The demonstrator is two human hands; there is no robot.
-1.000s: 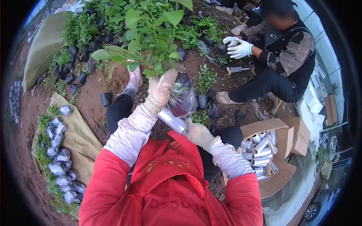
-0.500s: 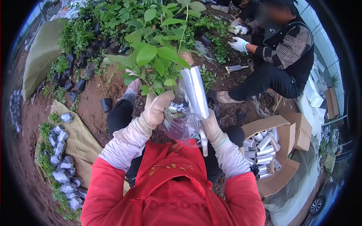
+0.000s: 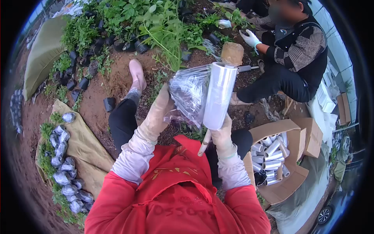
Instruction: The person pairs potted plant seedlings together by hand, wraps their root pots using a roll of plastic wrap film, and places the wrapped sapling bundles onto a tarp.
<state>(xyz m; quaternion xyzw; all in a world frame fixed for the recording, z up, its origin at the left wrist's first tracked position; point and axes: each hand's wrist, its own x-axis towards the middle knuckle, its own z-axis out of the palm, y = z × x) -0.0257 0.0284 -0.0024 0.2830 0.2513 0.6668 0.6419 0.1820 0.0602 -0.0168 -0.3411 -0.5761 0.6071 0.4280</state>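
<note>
My gloved left hand (image 3: 160, 107) grips a bundle of leafy seedlings (image 3: 165, 37) at its lower end, its fingers partly hidden by the wrapping. Clear plastic film (image 3: 189, 93) covers that lower end, with dark material showing through. The leafy tops point away from me. In my gloved right hand (image 3: 222, 134) is a roll of stretch film (image 3: 220, 97) on a stick (image 3: 204, 143), whose lower end sticks out below the hand. A brown core end (image 3: 232, 54) shows at the far side of the roll. Film stretches between roll and bundle.
A cardboard box (image 3: 282, 192) of film rolls stands at the right. Wrapped bundles (image 3: 62, 178) lie on a tan cloth (image 3: 83, 140) at the left. Potted seedlings (image 3: 117, 19) fill the far side. A co-worker (image 3: 292, 50) in white gloves sits at the far right, handling a plant.
The bundle has tipped away from me, its wrapped end now facing up toward me. The film roll has moved slightly right and lies against it. The co-worker's hands now hold a plant.
</note>
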